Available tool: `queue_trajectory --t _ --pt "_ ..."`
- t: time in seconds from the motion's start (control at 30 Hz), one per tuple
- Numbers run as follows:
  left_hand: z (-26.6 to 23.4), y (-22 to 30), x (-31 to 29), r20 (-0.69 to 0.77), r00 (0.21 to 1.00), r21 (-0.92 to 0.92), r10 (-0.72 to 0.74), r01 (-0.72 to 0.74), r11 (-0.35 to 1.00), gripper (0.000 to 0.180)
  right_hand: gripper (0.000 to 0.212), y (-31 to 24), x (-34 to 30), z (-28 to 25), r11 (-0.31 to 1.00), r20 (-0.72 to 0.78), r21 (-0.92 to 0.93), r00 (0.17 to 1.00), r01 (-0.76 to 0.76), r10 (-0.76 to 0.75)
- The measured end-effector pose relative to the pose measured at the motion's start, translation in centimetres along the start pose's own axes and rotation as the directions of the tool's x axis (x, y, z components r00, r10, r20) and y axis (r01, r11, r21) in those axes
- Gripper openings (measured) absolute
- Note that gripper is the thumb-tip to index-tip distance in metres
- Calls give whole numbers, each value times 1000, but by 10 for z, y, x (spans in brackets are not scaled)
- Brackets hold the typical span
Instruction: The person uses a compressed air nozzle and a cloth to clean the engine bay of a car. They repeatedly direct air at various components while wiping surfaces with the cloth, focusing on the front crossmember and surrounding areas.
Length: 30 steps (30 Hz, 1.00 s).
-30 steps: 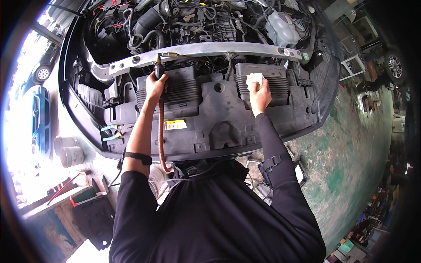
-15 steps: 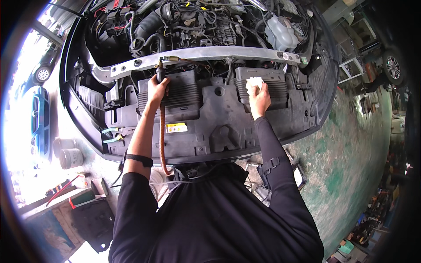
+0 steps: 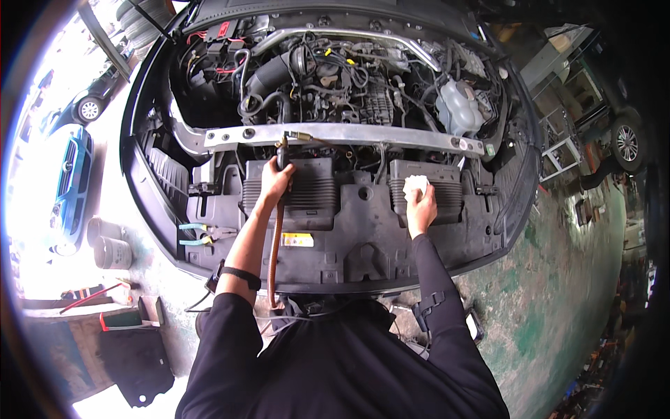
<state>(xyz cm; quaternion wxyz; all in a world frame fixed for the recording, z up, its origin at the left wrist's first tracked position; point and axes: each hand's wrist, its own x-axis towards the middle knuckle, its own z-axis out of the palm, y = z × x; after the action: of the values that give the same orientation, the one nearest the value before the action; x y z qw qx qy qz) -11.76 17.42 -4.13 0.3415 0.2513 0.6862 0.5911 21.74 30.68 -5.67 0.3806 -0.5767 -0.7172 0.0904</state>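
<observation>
My left hand (image 3: 276,181) is wrapped round the black grip of a hose gun (image 3: 282,153), whose brass fitting and thin nozzle lie over the silver crossbar of a car's open engine bay. From below that hand a brown hose (image 3: 276,244) runs down toward my body. Pinched in my right hand (image 3: 421,211) is a crumpled white cloth (image 3: 416,185), just over the right-hand ribbed black panel (image 3: 447,204). Another ribbed panel (image 3: 314,192) lies beside my left hand. What the fingertips press on is partly hidden.
Pliers (image 3: 207,234) with blue-green handles lie on the black front cover (image 3: 363,241), left of a yellow-and-white label. Beyond the silver crossbar (image 3: 391,134) are engine parts and a translucent tank (image 3: 458,109). Buckets (image 3: 112,253) and a blue car stand at left.
The view has tilted up, so the car sits lower in it and more of the engine bay shows. Both hands keep their holds, near the same parts of the car.
</observation>
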Motion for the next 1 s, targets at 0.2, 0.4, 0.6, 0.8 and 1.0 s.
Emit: queue_trajectory --t 0.2,0.4,0.6,0.8,1.0 --pt "0 0 -1 -6 1000 -14 27 -27 1000 14 26 -2 -1 -1 999 -7 -47 1000 -13 13" --pt "0 1 -1 -18 999 24 36 -36 999 17 25 -4 -1 -1 999 -80 -8 996 43 -44" --pt "-1 -1 0 -5 1000 10 19 -19 1000 18 25 -1 -1 0 1000 -34 -31 999 -3 2" --pt "-1 -4 1 -22 1000 8 8 -8 1000 17 25 -3 -1 -2 999 -54 26 998 28 -26" --pt "-1 -3 0 -11 1000 13 21 -21 1000 17 26 -5 -1 -3 999 -65 25 997 36 -34"
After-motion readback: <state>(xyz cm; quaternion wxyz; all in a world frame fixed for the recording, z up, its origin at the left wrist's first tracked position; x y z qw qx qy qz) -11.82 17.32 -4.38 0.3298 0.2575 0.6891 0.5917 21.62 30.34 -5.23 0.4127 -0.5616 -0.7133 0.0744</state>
